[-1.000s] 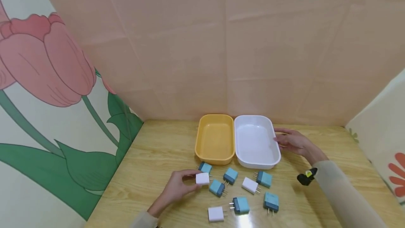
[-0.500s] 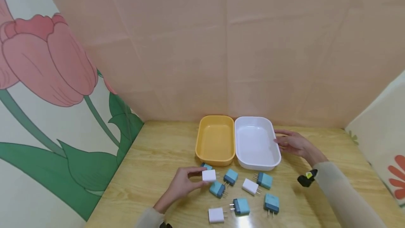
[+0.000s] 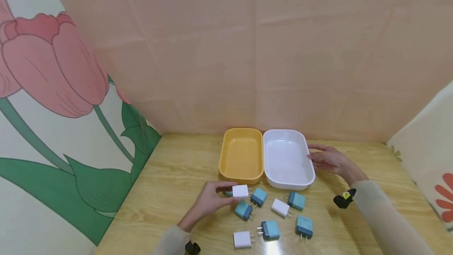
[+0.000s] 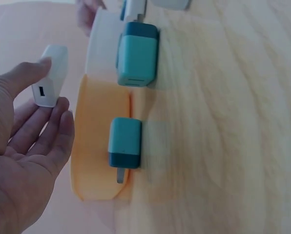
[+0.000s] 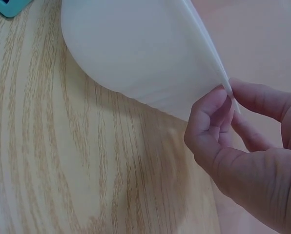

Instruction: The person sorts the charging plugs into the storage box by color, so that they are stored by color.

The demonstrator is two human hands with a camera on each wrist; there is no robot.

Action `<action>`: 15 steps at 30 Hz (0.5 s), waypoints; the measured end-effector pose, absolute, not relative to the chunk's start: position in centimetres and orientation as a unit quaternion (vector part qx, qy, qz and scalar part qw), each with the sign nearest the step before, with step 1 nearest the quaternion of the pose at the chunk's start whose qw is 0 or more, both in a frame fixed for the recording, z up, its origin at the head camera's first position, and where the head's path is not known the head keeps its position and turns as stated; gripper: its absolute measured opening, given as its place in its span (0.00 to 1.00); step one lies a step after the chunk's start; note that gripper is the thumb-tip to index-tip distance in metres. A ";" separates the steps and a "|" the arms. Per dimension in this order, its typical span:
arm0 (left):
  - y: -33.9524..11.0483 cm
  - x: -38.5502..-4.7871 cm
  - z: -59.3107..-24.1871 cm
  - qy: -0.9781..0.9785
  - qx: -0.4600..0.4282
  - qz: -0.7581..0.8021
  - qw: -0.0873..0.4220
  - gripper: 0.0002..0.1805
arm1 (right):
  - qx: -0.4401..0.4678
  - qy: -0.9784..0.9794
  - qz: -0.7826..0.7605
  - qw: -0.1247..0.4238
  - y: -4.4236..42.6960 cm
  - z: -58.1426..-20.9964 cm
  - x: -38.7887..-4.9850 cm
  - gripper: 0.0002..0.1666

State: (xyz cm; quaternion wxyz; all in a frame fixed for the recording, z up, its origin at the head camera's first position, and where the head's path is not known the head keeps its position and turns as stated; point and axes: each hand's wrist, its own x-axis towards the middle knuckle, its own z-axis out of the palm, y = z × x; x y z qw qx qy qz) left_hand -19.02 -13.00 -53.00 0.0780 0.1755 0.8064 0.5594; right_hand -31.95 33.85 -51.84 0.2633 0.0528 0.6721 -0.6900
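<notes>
Between thumb and fingers my left hand (image 3: 209, 199) pinches a white charger plug (image 3: 240, 191), its prongs facing right, above the table near the yellow tray's front edge. In the left wrist view a small port shows in the end of this white charger plug (image 4: 51, 77). My right hand (image 3: 327, 159) grips the right rim of the white tray (image 3: 288, 182); thumb and fingers pinch that rim in the right wrist view. The yellow tray (image 3: 241, 177) stands against its left side. Behind the left hand a teal charger plug (image 3: 228, 193) is mostly hidden.
Several teal charger plugs lie in front of the trays, among them one (image 3: 270, 230) near the front and one (image 3: 304, 226) at the right. Two white charger plugs, one central (image 3: 281, 207) and one nearer (image 3: 242, 239), lie among them. Behind the table (image 3: 184, 160) hangs a pinkish sheet (image 3: 209, 70).
My left hand has moved right and slightly away from me, carrying the white charger plug. The right hand has stayed on the white tray's rim.
</notes>
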 end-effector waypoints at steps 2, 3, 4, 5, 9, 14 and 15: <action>-12.7 -19.2 -52.8 0.806 0.177 0.560 0.077 0.22 | 0.052 0.671 -0.691 0.263 33.9 -51.8 -31.9 0.42; -12.5 -19.2 -52.8 0.806 0.178 0.560 0.076 0.21 | 0.051 0.672 -0.690 0.264 33.9 -51.8 -31.9 0.42; -12.4 -19.3 -52.7 0.806 0.177 0.560 0.075 0.21 | 0.051 0.671 -0.691 0.264 33.9 -51.8 -31.8 0.41; -12.3 -19.4 -52.6 0.806 0.178 0.560 0.074 0.20 | 0.051 0.671 -0.691 0.264 33.8 -51.8 -31.8 0.41; -12.0 -19.7 -52.2 0.800 0.176 0.568 0.078 0.21 | 0.053 0.672 -0.690 0.264 33.7 -51.7 -31.7 0.42; -11.5 -20.1 -51.8 0.793 0.181 0.577 0.076 0.22 | 0.054 0.675 -0.688 0.261 33.9 -51.6 -31.7 0.43; -11.4 -20.2 -51.6 0.791 0.182 0.578 0.076 0.22 | 0.056 0.674 -0.689 0.260 33.9 -51.7 -31.7 0.43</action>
